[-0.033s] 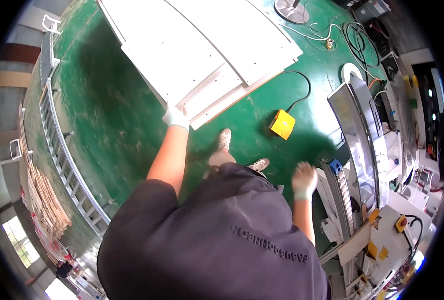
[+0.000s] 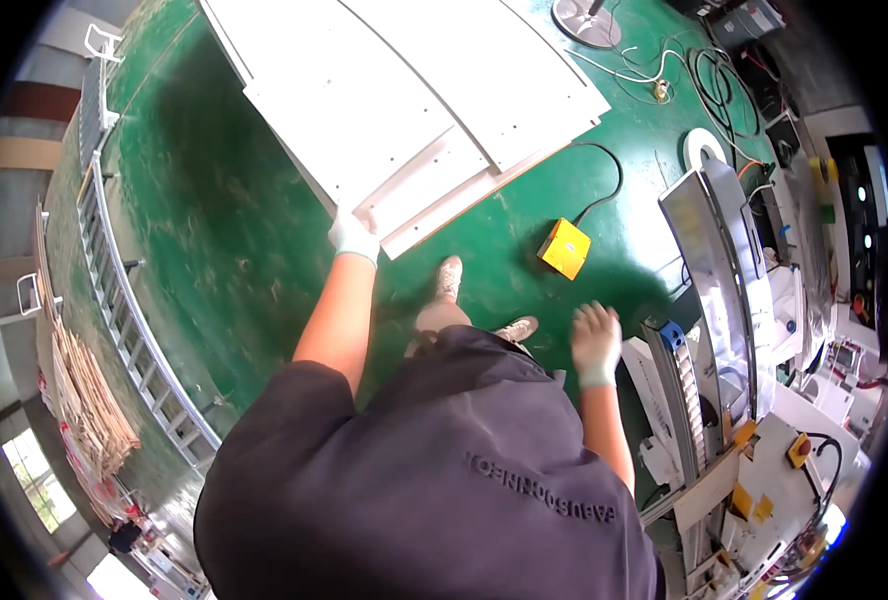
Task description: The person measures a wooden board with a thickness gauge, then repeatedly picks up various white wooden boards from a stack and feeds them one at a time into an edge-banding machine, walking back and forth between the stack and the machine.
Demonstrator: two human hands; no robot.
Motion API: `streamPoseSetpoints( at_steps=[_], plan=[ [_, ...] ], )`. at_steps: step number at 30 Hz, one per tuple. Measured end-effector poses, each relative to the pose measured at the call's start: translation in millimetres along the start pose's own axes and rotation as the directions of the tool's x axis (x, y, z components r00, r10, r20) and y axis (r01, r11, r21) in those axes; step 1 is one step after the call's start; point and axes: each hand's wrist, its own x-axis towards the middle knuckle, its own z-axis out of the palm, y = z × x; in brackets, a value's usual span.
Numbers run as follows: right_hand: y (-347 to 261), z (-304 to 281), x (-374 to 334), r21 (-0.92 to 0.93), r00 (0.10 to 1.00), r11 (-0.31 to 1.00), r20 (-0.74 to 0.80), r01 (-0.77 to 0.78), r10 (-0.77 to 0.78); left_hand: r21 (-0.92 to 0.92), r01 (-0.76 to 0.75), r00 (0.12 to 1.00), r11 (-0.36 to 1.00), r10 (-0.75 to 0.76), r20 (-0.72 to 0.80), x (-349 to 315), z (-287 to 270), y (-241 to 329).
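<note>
A stack of white panels (image 2: pixel 404 110) with small dark holes spreads out ahead of me, its layers stepped at the near end. My left hand (image 2: pixel 352 236), in a pale glove, is closed on the stack's near left corner; the fingertips are partly hidden at the edge. Off to the right, my right hand (image 2: pixel 596 343), gloved too, hangs over the green floor with its fingers stretched out and nothing in them. It is nearest to the long metal frame on the right. A yellow box (image 2: pixel 565 248) with a black cable lies on the floor between the panels and this hand.
Machinery with a metal rail (image 2: pixel 686 400) and a tilted grey panel (image 2: pixel 699 240) stands close on my right. Coiled cables (image 2: pixel 714 85) and a round metal base (image 2: pixel 586 22) are at the far right. A long ladder (image 2: pixel 124 290) runs along the left, by wooden strips (image 2: pixel 89 400).
My right hand has shifted slightly left and forward, and its fingers show more clearly. The left hand stays on the panel corner.
</note>
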Motion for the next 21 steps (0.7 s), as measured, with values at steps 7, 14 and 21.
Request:
streamPoseSetpoints(
  at_steps=[7,14,21],
  plan=[
    [108.4,213.7,50.1,-0.792,0.802,0.593,0.445,0.145,0.399,0.206,0.117,0.916,0.971,-0.186,0.355,37.4,-42.1,10.6],
    [204.1,244.7,100.8,-0.583,0.962,0.813,0.225,0.008,0.152,0.69,0.065,0.8,0.721,-0.451,0.396,-88.2,-64.3,-36.5],
    [140.2,207.5,-1.1,-0.53,0.978,0.833,0.201,0.161,-0.061,0.232,0.303,0.529,0.924,-0.366,0.766,7.9,-90.1,-3.5]
  ],
)
